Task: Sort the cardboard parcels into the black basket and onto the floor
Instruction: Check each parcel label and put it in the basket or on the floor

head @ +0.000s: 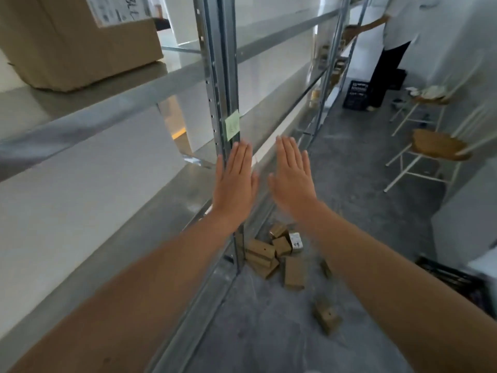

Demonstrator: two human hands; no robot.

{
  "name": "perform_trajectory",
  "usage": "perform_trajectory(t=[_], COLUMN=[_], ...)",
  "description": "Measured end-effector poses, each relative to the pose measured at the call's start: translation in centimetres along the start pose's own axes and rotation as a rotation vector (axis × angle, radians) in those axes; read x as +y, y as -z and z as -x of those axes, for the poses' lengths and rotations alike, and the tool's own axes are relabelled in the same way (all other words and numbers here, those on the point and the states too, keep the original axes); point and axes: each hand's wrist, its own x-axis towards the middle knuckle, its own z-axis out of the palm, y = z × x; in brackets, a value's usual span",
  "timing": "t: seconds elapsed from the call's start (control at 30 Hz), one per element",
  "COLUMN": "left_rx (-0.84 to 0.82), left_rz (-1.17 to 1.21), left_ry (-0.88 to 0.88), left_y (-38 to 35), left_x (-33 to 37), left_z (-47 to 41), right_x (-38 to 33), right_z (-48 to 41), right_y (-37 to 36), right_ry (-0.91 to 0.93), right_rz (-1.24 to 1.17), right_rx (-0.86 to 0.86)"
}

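Both my arms are stretched forward with flat palms facing down. My left hand (234,181) hovers in front of the metal shelf upright (219,76), and my right hand (293,175) is beside it; neither holds anything. Far below on the grey floor lies a heap of several small cardboard parcels (269,253), with one flat parcel (294,273) beside it and another lone parcel (326,317) nearer me. A black basket (457,281) shows partly at the right edge, behind my right forearm.
A large cardboard box (80,41) sits on the upper shelf at left. A green sticky note (232,125) is on the upright. Another person (390,49) stands by a farther shelf next to a black crate (355,95). Two stools (435,145) stand at right.
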Motion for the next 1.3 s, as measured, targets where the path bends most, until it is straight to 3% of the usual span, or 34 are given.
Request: perform_trajectory(t=[0.23,0.43,0.63,0.87,1.07,1.3], left_rx=[-0.129,-0.254,-0.329,-0.413,-0.528,-0.729], left_rz=[0.024,0.052,0.098,0.118,0.146,0.221], left_ry=[-0.073,0.043,0.041,0.066,0.314,0.700], left_y=[-8.4,-19.0,-27.6,-34.6,-45.6,-62.2], left_x=[4.9,10.0,15.6,16.8,14.9,9.9], left_z=[-5.6,-11.6,-16.6,-15.1,-9.6,5.7], right_x=[11.0,23.7,38.2,44.4,46.8,49.0], right_z=[-4.2,-7.6,-10.0,-9.0,-3.0,7.5], right_y=[-3.4,-7.4,-10.6,-16.7,-26.8,-44.4], right_ry=[-0.122,-0.182,-0.297,-0.407,-0.425,-0.354], right_rz=[-0.010,-0.031,0.033,-0.034,-0.068,-0.049], right_rx=[-0.030,-0.181,-0.327,-0.441,-0.616,-0.890])
